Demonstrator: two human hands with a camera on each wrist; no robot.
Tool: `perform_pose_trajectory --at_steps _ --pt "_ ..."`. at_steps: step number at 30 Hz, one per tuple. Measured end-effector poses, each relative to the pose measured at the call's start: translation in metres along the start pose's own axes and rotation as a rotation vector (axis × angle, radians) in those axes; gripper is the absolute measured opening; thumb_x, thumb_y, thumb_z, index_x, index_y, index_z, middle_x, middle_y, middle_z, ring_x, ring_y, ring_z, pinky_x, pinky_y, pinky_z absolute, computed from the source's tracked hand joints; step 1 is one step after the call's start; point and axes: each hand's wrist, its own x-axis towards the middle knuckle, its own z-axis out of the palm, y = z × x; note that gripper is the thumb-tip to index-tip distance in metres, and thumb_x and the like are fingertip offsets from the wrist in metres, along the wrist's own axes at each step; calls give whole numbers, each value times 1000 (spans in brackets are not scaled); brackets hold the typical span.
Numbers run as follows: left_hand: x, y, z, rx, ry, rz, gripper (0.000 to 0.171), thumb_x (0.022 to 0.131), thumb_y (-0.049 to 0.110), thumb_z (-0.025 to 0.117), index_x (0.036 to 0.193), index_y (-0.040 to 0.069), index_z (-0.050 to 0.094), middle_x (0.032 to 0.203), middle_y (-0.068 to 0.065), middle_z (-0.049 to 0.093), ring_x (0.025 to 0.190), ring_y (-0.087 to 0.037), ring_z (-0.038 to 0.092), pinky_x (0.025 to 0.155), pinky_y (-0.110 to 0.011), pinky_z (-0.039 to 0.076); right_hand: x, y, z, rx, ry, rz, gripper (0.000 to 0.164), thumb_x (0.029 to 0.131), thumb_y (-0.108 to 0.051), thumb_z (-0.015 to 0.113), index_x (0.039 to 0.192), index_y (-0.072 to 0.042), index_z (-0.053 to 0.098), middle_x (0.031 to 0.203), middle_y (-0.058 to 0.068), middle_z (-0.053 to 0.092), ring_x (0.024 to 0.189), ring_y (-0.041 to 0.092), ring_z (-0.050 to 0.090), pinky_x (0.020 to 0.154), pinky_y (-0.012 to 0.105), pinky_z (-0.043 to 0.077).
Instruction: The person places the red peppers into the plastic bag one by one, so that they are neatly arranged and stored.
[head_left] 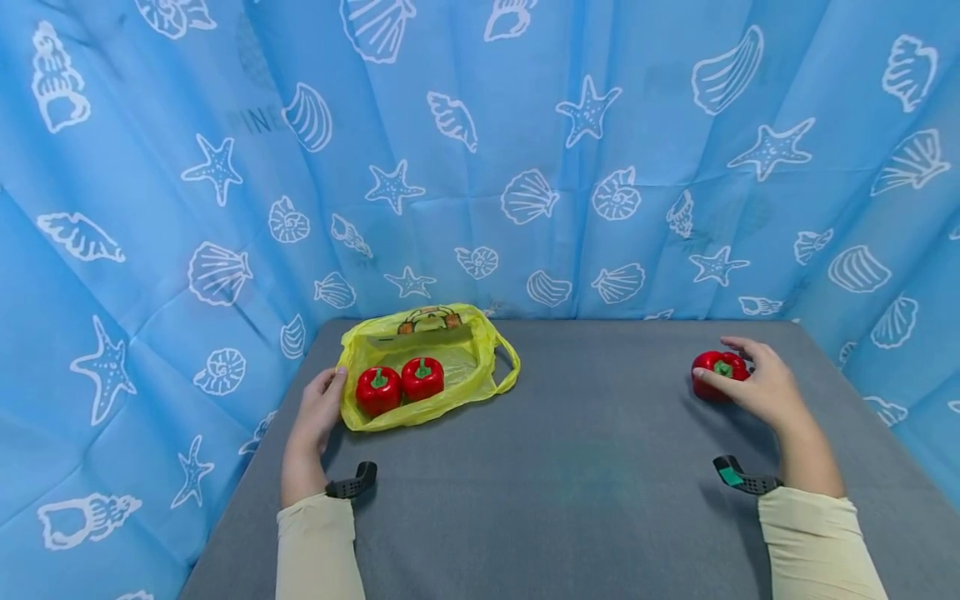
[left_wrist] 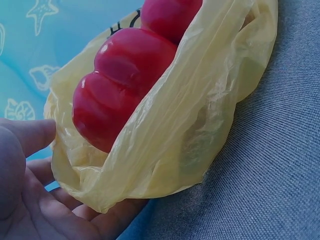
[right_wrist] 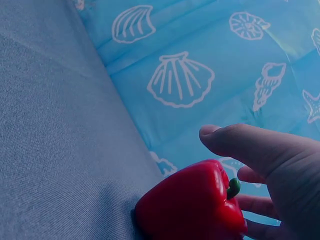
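Note:
A yellow plastic bag (head_left: pixel 461 396) lies on its side at the left, its mouth facing the person. Inside sit two red bell peppers with green stems, the left pepper (head_left: pixel 378 392) beside the right pepper (head_left: pixel 422 379). My left hand (head_left: pixel 318 408) holds the bag's left edge; in the left wrist view the thumb is at the rim and the fingers (left_wrist: pixel 120 215) pass beneath the plastic. At the far right, my right hand (head_left: pixel 768 387) surrounds a third red bell pepper (right_wrist: pixel 185 205). Its thumb stands spread above that pepper, with the other fingers behind it, partly hidden.
A grey cloth-covered table (head_left: pixel 570 467) extends between the hands. Blue curtain (head_left: pixel 480 150) with white shells and starfish hangs along the back and both sides. The bag's handle loop (head_left: pixel 512 358) lies out to its right. Each wrist wears a black camera mount (head_left: pixel 746 479).

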Motion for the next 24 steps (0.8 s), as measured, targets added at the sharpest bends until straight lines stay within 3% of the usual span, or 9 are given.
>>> perform_pose_trajectory --at_steps 12,24 --pt "1 -2 1 0 5 -13 71 111 62 36 160 12 40 148 -16 44 119 -26 49 90 -29 47 3 14 7 -7 -39 -8 87 96 -47 76 157 3 38 148 41 37 127 61 38 88 71 53" --pt "1 -1 1 6 10 -14 71 110 62 36 160 11 41 145 -16 45 116 -25 49 88 -29 47 5 20 12 11 -70 -3 94 97 -42 76 161 5 27 153 43 32 133 63 35 96 78 46"
